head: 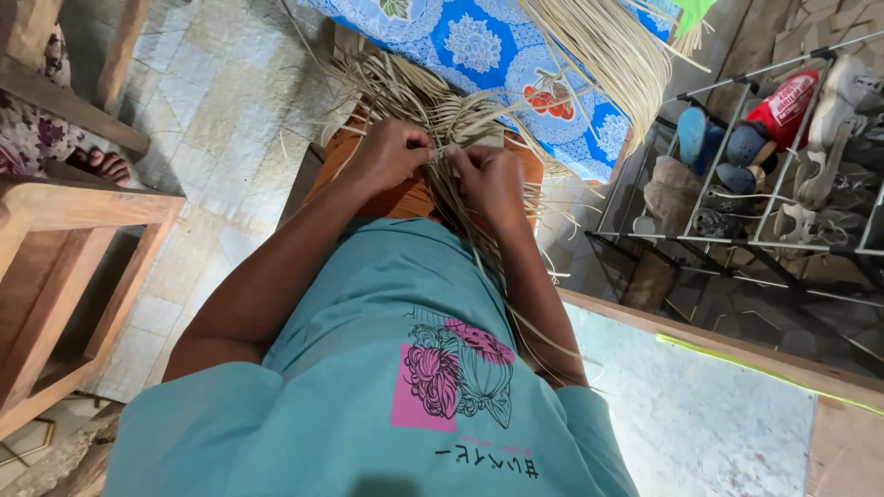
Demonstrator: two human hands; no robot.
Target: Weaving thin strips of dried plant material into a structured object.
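Note:
My left hand [391, 152] and my right hand [486, 175] meet over a partly woven mat of dry pale straw strips [405, 97] that lies across my lap. Both hands pinch strips at the woven edge, fingers closed on them. Loose strip ends fan out past my hands and trail down beside my right forearm. An orange cloth [405, 195] shows under the weave. My teal shirt fills the lower part of the view.
A blue flowered cloth [479, 46] lies ahead with a bundle of long straw [608, 46] on it. A metal shoe rack [764, 175] with several shoes stands at right. Wooden furniture [64, 248] and another person's foot [103, 166] are at left. A tiled floor [221, 101] lies beyond.

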